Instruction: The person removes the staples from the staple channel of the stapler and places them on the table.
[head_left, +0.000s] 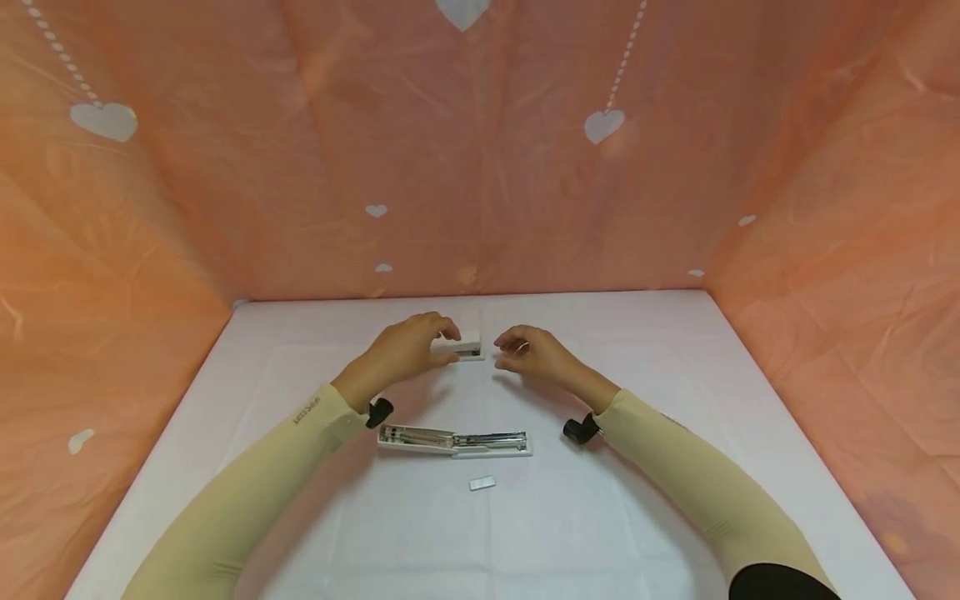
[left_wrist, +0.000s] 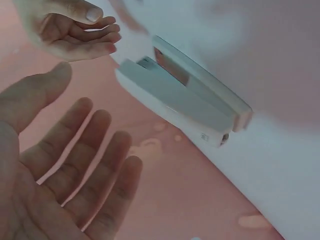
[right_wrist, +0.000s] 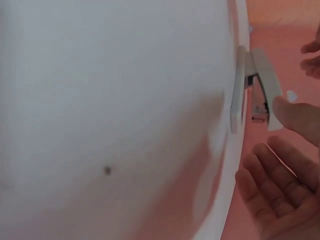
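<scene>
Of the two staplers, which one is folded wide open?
The stapler nearer the person, just beyond the small pale block: it lies spread out, metal insides showing. The farther stapler, beside the left hand, has its top over its base.

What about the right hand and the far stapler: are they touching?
Apart: the head view shows white tabletop between the right hand and the far stapler.

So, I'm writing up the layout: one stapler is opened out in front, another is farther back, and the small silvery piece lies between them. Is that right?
Not quite: the small silvery piece isn't between them. The head view shows it on the near side of the opened-out stapler. The other stapler is indeed farther back.
</scene>
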